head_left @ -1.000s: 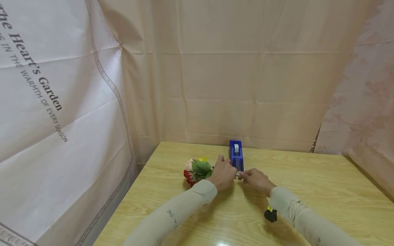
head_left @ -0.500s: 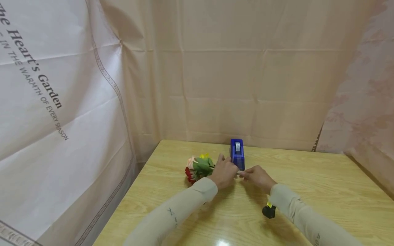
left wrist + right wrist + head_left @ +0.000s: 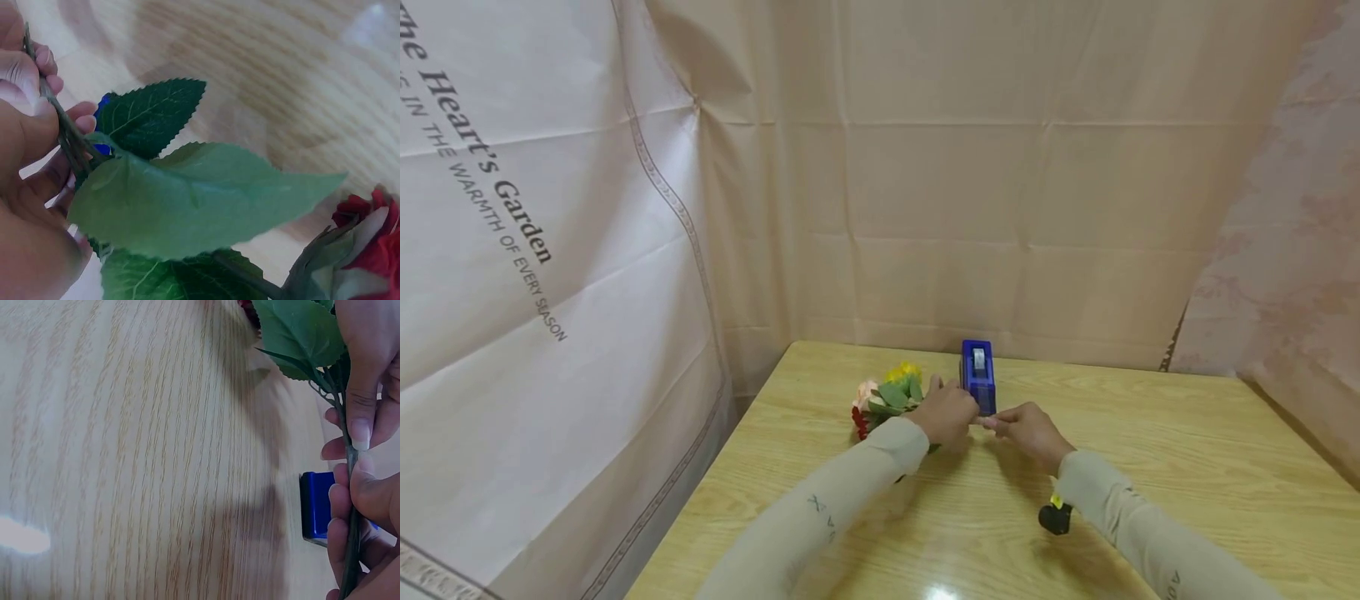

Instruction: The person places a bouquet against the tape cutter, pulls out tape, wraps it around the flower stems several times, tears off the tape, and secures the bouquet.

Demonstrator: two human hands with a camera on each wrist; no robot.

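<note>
A small bunch of artificial flowers, with a pale pink rose [image 3: 865,394], a yellow flower [image 3: 904,372] and a red flower [image 3: 378,250], lies across my left hand [image 3: 946,414]. That hand pinches the green stems [image 3: 65,131] just below the leaves [image 3: 194,194]. My right hand [image 3: 1032,435] grips the lower stems [image 3: 353,534] between thumb and curled fingers. In the right wrist view the two thumbs nearly meet, and a greyish band shows on the stems between them. Right behind the hands stands a blue tape dispenser [image 3: 977,379] with a roll of clear tape.
A black object with a yellow part [image 3: 1055,518] is by my right sleeve, partly covered by it; its kind is unclear. The wood-grain table [image 3: 1150,433] meets hanging cloth [image 3: 925,208] at the back and sides.
The bunch has turned about its stems: the yellow flower shows more, the red one less, and the leaves have shifted. Both hands stay in nearly the same place.
</note>
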